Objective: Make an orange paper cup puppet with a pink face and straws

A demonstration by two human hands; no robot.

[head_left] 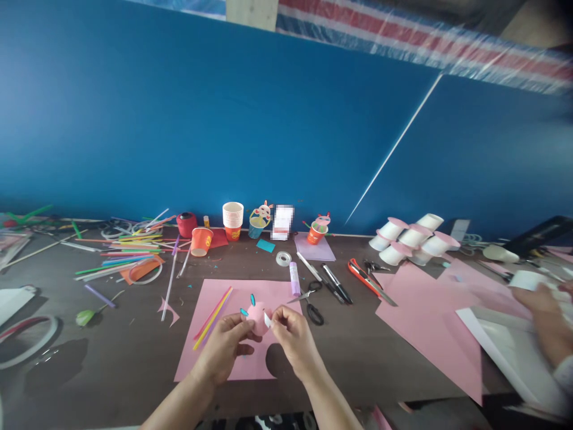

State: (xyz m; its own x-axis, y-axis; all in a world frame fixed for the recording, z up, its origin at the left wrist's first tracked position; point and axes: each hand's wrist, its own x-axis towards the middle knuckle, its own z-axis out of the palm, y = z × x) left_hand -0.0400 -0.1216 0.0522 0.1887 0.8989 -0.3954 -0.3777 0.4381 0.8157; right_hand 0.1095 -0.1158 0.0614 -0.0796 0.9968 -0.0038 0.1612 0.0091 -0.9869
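Between my hands is a small pink paper cutout [256,315], a rounded shape with two blue ears on top. My left hand [226,346] pinches its left side with thumb and fingers. A small white piece of paper [267,320] is pinched in my right hand [290,334], close against the cutout's right edge; I cannot tell whether the two touch. Both hands are above a pink sheet [242,370] with a round piece cut from its edge. Several coloured straws [212,319] lie on the sheet beside my left hand. Black-handled scissors [315,312] lie right of the sheet.
A glue stick [294,279], tape roll [283,258], pens [336,283] and orange cutter [364,278] lie beyond my hands. Paper cups [233,218] stand along the blue wall. Straws [134,242] are heaped left. Another person's hand [537,310] holds a white cup at right.
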